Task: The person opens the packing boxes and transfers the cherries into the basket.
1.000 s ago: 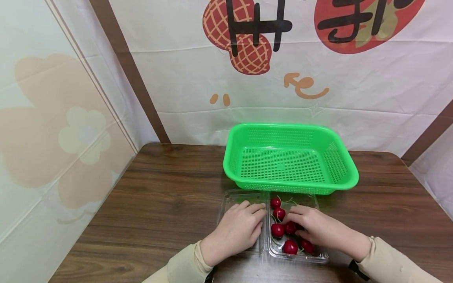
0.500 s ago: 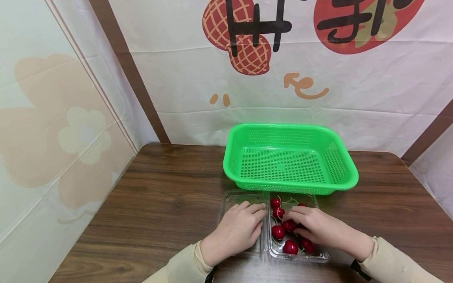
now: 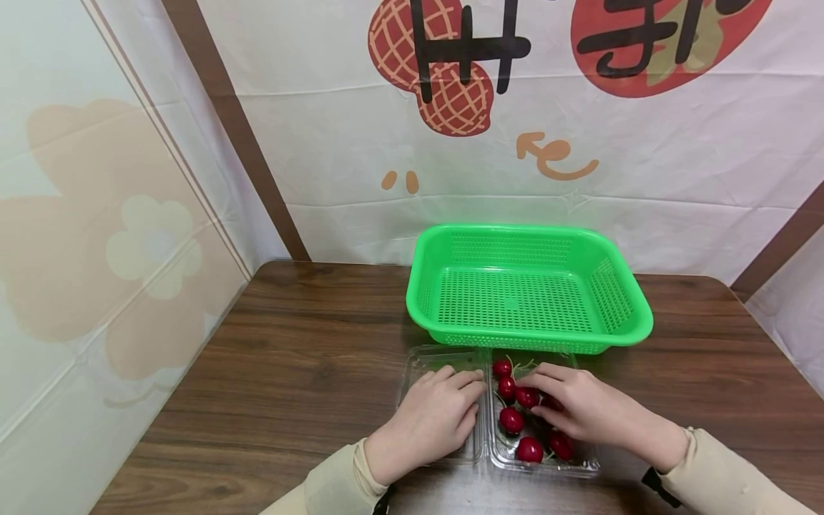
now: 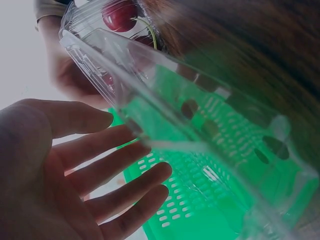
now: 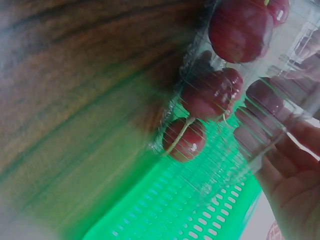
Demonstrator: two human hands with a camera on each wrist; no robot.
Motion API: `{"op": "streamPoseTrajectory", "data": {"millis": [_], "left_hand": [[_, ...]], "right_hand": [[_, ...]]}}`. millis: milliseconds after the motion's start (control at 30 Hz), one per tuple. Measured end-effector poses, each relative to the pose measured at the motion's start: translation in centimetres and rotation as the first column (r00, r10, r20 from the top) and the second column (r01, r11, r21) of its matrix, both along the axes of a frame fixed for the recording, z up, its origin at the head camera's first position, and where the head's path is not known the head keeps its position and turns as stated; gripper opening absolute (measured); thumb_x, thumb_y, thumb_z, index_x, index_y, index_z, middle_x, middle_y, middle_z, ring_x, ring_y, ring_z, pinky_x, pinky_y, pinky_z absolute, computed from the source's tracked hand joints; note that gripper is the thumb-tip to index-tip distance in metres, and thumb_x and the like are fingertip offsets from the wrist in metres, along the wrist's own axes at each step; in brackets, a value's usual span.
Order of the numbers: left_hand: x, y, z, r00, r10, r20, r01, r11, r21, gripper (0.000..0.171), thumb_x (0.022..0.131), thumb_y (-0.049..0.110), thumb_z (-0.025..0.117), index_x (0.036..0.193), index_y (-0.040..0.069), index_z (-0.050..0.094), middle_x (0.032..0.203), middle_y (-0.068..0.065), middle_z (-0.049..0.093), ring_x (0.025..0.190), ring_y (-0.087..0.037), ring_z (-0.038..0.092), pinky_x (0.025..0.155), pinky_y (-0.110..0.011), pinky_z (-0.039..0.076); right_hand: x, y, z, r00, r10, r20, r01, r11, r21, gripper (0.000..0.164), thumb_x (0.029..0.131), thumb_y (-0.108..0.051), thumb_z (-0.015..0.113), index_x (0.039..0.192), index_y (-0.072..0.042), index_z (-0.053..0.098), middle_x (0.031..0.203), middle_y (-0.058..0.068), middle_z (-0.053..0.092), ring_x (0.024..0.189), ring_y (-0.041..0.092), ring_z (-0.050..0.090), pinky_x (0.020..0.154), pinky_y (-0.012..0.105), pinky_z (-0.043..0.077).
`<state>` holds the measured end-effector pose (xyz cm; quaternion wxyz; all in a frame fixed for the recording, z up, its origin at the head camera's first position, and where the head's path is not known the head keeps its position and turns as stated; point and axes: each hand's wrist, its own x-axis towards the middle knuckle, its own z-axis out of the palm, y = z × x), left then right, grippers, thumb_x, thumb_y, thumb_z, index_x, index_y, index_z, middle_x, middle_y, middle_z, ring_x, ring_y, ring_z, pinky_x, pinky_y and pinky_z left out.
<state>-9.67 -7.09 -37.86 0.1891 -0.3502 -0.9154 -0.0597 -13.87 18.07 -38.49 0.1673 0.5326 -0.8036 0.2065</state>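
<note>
A hinged clear plastic box lies opened flat on the table, its lid [image 3: 450, 355] on the left and its base [image 3: 508, 463] on the right. Several red cherries with green stems sit in the base, one cherry [image 3: 511, 420] near its left wall. My left hand [image 3: 430, 415] rests over the lid, fingers loosely spread and holding nothing. My right hand [image 3: 579, 400] reaches into the base and pinches a cherry [image 3: 528, 397] between fingertips and thumb. The right wrist view shows those fingers through the clear wall, against a dark cherry [image 5: 265, 95]. My palm hides part of the base in the head view.
Right behind the box stands a green perforated basket [image 3: 515, 300] with nothing in it. Dark wood table [image 3: 290, 372] surrounds both. A printed cloth [image 3: 335, 143] hangs behind the table's far edge, and another covers the left side.
The right hand has shifted slightly away from me and to the right, and the cherry at its fingertips has moved slightly farther back. The left hand stays put.
</note>
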Motion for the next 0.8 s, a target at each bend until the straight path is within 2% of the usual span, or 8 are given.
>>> {"op": "streamPoseTrajectory", "data": {"millis": [333, 567, 800], "left_hand": [[0.0, 0.0, 0.0, 1.000, -0.005, -0.003, 0.005, 1.000, 0.003, 0.029, 0.083, 0.023, 0.058, 0.108, 0.015, 0.068, 0.116, 0.001, 0.065, 0.091, -0.016, 0.057, 0.070, -0.031, 0.049], [0.0, 0.0, 0.0, 1.000, -0.007, 0.004, 0.007, 1.000, 0.002, 0.029, 0.083, 0.024, 0.058, 0.108, 0.015, 0.068, 0.116, 0.001, 0.065, 0.092, -0.016, 0.056, 0.070, -0.031, 0.049], [0.1, 0.0, 0.0, 1.000, -0.007, -0.009, 0.007, 1.000, 0.005, 0.029, 0.082, 0.024, 0.059, 0.107, 0.014, 0.068, 0.115, 0.000, 0.065, 0.091, -0.017, 0.057, 0.069, -0.031, 0.049]], "right_hand": [[-0.4, 0.1, 1.4, 0.999, -0.007, -0.033, 0.006, 1.000, -0.029, 0.043, 0.067, -0.008, 0.073, 0.110, -0.009, 0.064, 0.096, -0.002, 0.062, 0.081, 0.006, 0.059, 0.064, 0.019, 0.051], [-0.8, 0.3, 2.4, 0.998, -0.034, -0.050, 0.034, 0.999, 0.002, 0.037, 0.067, -0.012, 0.072, 0.104, -0.008, 0.065, 0.095, -0.001, 0.061, 0.083, 0.005, 0.057, 0.068, 0.019, 0.052], [-1.0, 0.4, 3.4, 0.996, -0.055, -0.064, 0.055, 0.998, -0.005, 0.034, 0.069, -0.013, 0.072, 0.102, -0.008, 0.066, 0.092, -0.002, 0.060, 0.079, 0.005, 0.055, 0.065, 0.019, 0.050]]}}
